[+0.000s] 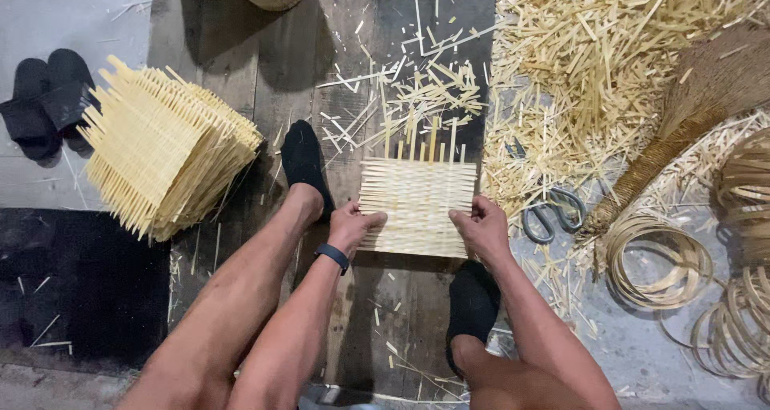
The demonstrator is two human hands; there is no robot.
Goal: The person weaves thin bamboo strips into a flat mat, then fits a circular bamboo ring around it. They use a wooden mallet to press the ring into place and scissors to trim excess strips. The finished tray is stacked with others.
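Observation:
A small square mat of woven bamboo strips (417, 206) lies on a dark wooden board between my feet, with loose strip ends sticking up from its far edge. My left hand (351, 224) pinches the mat's left edge, thumb on top; a dark band is on that wrist. My right hand (480, 224) grips the right edge the same way. Both feet wear black socks: one (305, 163) left of the mat, the other (472, 302) below its right corner.
A stack of finished woven mats (164, 149) leans at left, black slippers (44, 101) beyond it. Scissors (552, 211) lie right of the mat amid bamboo offcuts (593, 49). A broom (682, 117) and coils of bamboo strip (658, 258) sit at right.

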